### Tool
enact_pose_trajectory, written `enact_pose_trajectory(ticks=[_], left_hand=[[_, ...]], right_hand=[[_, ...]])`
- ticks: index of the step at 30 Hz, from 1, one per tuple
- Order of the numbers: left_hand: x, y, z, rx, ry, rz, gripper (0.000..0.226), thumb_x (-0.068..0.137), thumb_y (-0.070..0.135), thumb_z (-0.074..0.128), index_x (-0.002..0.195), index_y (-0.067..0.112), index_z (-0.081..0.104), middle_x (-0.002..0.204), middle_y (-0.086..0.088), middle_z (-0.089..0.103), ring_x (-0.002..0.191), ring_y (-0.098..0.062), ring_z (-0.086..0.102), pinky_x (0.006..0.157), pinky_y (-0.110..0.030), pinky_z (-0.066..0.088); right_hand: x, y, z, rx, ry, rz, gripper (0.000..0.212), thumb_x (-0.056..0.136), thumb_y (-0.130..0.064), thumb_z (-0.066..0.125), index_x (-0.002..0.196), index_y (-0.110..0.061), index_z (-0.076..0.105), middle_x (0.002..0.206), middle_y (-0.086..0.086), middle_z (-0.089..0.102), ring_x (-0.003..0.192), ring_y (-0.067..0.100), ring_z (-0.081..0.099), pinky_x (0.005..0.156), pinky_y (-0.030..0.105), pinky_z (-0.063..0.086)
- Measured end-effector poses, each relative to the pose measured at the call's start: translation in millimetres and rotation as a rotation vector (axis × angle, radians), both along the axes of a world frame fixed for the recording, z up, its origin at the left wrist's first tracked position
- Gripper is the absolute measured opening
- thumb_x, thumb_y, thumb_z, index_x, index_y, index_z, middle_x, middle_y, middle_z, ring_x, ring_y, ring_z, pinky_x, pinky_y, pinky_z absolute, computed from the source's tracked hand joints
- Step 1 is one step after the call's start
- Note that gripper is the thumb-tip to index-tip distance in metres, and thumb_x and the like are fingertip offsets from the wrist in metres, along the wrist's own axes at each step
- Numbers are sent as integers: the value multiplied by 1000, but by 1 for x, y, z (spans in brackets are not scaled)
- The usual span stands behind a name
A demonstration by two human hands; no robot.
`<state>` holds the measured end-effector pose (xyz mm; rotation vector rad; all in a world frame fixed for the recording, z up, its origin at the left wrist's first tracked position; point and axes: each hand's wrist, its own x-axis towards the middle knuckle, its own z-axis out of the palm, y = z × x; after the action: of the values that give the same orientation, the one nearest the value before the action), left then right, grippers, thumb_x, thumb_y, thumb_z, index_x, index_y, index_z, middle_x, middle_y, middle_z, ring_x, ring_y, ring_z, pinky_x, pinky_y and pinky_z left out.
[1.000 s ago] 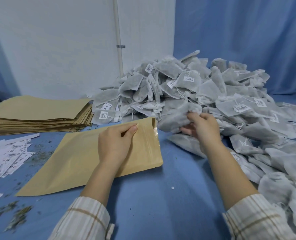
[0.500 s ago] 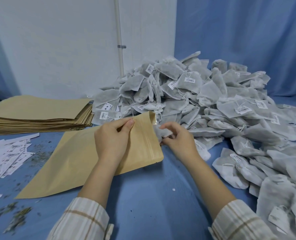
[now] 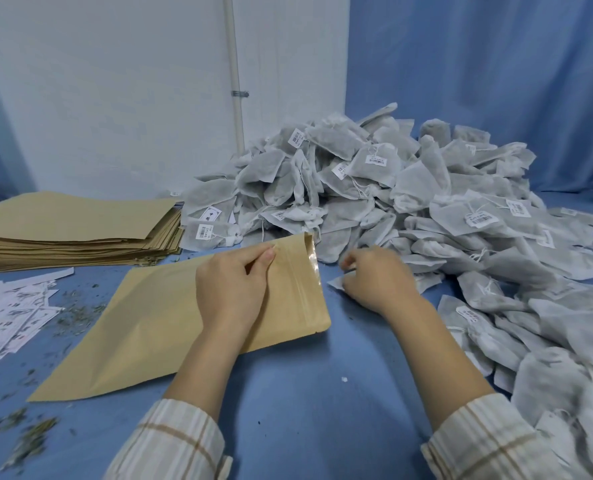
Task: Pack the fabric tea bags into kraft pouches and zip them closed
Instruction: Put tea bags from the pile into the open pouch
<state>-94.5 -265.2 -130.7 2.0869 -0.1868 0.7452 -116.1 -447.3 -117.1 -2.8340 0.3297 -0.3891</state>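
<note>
A flat kraft pouch (image 3: 156, 327) lies on the blue table, its zip mouth pointing right towards the heap of grey fabric tea bags (image 3: 374, 181). My left hand (image 3: 232, 285) rests on the pouch near the mouth and pinches its upper lip between thumb and forefinger. Just right of the mouth, at the heap's near edge, my right hand (image 3: 378, 278) is blurred by motion. Its fingers curl over a tea bag (image 3: 335, 283), of which only a white corner shows under the hand.
A stack of empty kraft pouches (image 3: 76, 233) sits at the back left. Loose white paper labels (image 3: 11, 310) and scattered tea crumbs (image 3: 28, 441) lie at the left edge. More tea bags (image 3: 548, 358) spread along the right side. A white wall and blue curtain stand behind.
My right hand took a tea bag from the heap and brought it to the pouch mouth, then drew back right to the heap's edge. My left hand stayed on the pouch.
</note>
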Motion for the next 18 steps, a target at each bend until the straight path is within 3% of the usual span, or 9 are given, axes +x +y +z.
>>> enact_pose_trajectory(ticks=[3, 5, 7, 11, 13, 16, 18], left_hand=[[-3, -2, -2, 49, -4, -7, 18, 88, 33, 62, 100, 27, 74, 95, 2, 73, 93, -18, 63, 79, -24, 41], [-4, -3, -2, 49, 7, -15, 17, 88, 33, 63, 99, 28, 74, 94, 2, 73, 93, -18, 63, 79, -24, 41], [-4, -3, -2, 35, 17, -6, 17, 88, 33, 62, 99, 29, 74, 96, 3, 73, 94, -18, 63, 77, -22, 39], [-4, -2, 0, 22, 20, 3, 18, 88, 34, 61, 101, 28, 74, 98, 2, 73, 96, -18, 62, 82, -24, 40], [-6, -1, 2, 6, 25, 12, 19, 89, 34, 61, 103, 28, 73, 99, 2, 73, 97, -17, 61, 80, -20, 37], [-12, 2, 4, -19, 22, 36, 20, 89, 34, 61, 103, 26, 73, 97, 0, 73, 94, -17, 61, 70, -14, 29], [-18, 2, 7, -40, 4, 35, 20, 89, 34, 61, 102, 26, 74, 94, -2, 73, 91, -18, 61, 65, -14, 26]], right_hand=[[-2, -5, -12, -189, 270, -107, 44, 86, -28, 54, 128, -19, 46, 128, 9, 47, 119, 31, 41, 90, 36, 40], [0, -2, -19, -198, 219, -86, 44, 87, -22, 51, 130, -19, 44, 127, 11, 48, 118, 30, 43, 86, 34, 42], [3, -2, -16, -86, 50, -69, 41, 90, -20, 47, 131, -21, 44, 122, 11, 55, 113, 29, 49, 82, 33, 42], [2, 3, 6, 507, -299, -16, 53, 88, -18, 46, 138, -30, 32, 103, 11, 59, 99, 32, 56, 76, 31, 43], [-3, 9, 15, 856, -386, 36, 63, 83, -10, 49, 136, -38, 29, 97, -1, 51, 91, 27, 58, 68, 33, 52], [-14, 21, 19, 1424, -359, 123, 54, 78, 6, 48, 114, -33, 39, 108, 3, 47, 88, 27, 61, 58, 39, 59], [-22, 30, 15, 1538, -255, 201, 43, 79, 10, 55, 102, -25, 43, 111, 10, 52, 80, 22, 61, 56, 32, 58]])
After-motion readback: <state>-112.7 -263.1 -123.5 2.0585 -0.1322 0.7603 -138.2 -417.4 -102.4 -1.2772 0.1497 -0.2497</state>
